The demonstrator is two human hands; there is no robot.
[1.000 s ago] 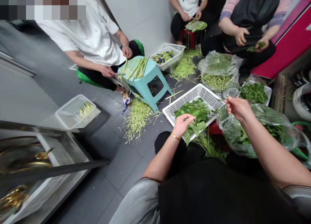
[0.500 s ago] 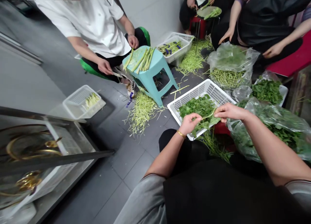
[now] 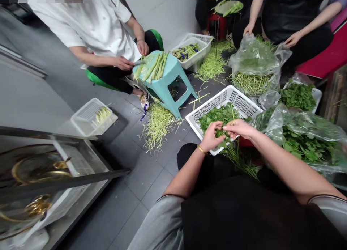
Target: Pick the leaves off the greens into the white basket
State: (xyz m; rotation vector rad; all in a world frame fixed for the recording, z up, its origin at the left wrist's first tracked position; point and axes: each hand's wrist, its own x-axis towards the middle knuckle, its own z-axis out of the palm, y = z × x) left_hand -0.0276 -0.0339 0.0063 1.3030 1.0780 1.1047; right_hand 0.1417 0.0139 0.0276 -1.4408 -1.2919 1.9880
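My right hand (image 3: 238,129) is closed in a pinch on a thin green leafy stem (image 3: 233,114), which sticks up above the fingers. Close beside it, my left hand (image 3: 213,136) has its thumb and fingers apart, with green leaves showing in the gap. Both hands are over the near side of a white plastic basket (image 3: 199,114). Loose leafy greens (image 3: 217,115) lie inside it. Below the basket's near edge is a heap of thin stems (image 3: 240,159). Part of the stem is hidden by my fingers.
A clear bag of leafy greens (image 3: 309,145) lies to my right. Ahead stand a blue stool (image 3: 170,85) with green stalks, a peelings pile (image 3: 158,125) and a bag of stems (image 3: 255,80). Co-workers sit across from me. A metal rack (image 3: 94,159) is at left.
My hands have come together, and my left thumb and fingers have spread apart. The stem in my right hand now points upward. Across from me, a co-worker has taken hold of the bag's edges.
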